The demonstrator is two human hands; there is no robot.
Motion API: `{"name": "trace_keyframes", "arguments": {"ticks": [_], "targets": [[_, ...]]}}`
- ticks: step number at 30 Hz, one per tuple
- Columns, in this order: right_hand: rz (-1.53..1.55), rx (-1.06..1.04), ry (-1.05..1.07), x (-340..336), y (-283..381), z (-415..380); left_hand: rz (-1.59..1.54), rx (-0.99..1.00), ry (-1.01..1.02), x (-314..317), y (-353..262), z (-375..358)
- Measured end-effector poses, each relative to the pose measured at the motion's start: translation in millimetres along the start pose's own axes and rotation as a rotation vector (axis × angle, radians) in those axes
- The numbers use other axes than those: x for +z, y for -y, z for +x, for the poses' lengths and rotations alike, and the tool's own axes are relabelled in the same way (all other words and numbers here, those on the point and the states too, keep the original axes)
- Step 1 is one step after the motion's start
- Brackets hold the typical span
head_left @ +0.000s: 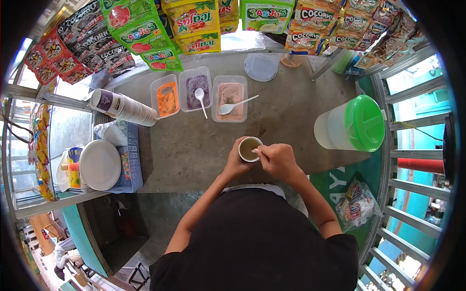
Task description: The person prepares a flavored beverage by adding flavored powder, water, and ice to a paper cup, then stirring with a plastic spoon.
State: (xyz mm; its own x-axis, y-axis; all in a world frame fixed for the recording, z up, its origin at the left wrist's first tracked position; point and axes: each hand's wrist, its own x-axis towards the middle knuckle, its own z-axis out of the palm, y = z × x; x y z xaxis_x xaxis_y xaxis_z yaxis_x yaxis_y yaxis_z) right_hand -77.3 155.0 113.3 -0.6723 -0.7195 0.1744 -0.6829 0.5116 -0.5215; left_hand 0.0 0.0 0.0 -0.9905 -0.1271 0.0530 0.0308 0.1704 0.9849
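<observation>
Near the counter's front edge my left hand (235, 157) is wrapped round a paper cup (241, 154) with brownish liquid in it. My right hand (280, 160) is closed at the cup's right rim, pinching the end of a small white utensil (255, 151) that dips into the cup. Beyond the hands are three plastic tubs: one with orange contents (167, 98), one with purple contents (191, 82) and a white spoon (200, 97), and one with pink contents (230, 92) and another white spoon (225, 108).
A stack of paper cups (127, 107) lies at the left, above a blue basket (133, 155) and a round white lid (100, 165). At the right stands a green-lidded container (364, 123). Sachets (194, 19) hang along the top. A plastic bag (358, 206) lies lower right.
</observation>
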Motion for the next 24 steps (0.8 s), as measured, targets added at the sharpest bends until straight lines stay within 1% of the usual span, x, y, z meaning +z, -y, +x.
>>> {"name": "trace_keyframes", "arguments": {"ticks": [2, 5, 6, 8, 11, 12, 14, 18, 20, 24], "targets": [[0.113, 0.009, -0.075, 0.2, 1.6, 1.5, -0.037, -0.034, -0.006, -0.4, -3.9, 1.8], [0.104, 0.008, -0.167, 1.2, 2.6, 6.2, 0.016, 0.009, -0.011, -3.7, -6.9, 7.3], [0.104, 0.009, -0.165, 2.4, 0.9, 5.0, 0.015, 0.008, -0.011, -3.1, -5.4, 6.9], [0.034, -0.004, -0.076, 5.6, -4.1, 2.3, 0.009, 0.023, -0.012, -2.4, -2.6, 6.7], [0.081, 0.000, -0.048, 1.7, -2.8, 1.8, -0.015, 0.008, -0.010, -3.0, -6.8, 6.8], [0.080, 0.001, -0.049, 0.0, -1.5, 2.4, -0.016, 0.009, -0.008, -2.6, -7.3, 7.0], [0.118, -0.005, -0.135, -1.7, 1.7, 4.7, 0.009, 0.015, -0.011, -2.7, -8.3, 6.6], [0.037, -0.028, -0.121, 2.4, -2.6, 2.0, -0.005, -0.002, -0.013, -1.6, -7.4, 6.5], [0.017, -0.058, -0.028, 1.8, -3.9, 0.8, 0.003, -0.007, -0.021, -1.8, -7.3, 6.1], [0.104, -0.075, -0.077, 2.2, -1.2, 2.4, 0.024, 0.030, -0.041, -0.9, -9.4, 7.2]]}}
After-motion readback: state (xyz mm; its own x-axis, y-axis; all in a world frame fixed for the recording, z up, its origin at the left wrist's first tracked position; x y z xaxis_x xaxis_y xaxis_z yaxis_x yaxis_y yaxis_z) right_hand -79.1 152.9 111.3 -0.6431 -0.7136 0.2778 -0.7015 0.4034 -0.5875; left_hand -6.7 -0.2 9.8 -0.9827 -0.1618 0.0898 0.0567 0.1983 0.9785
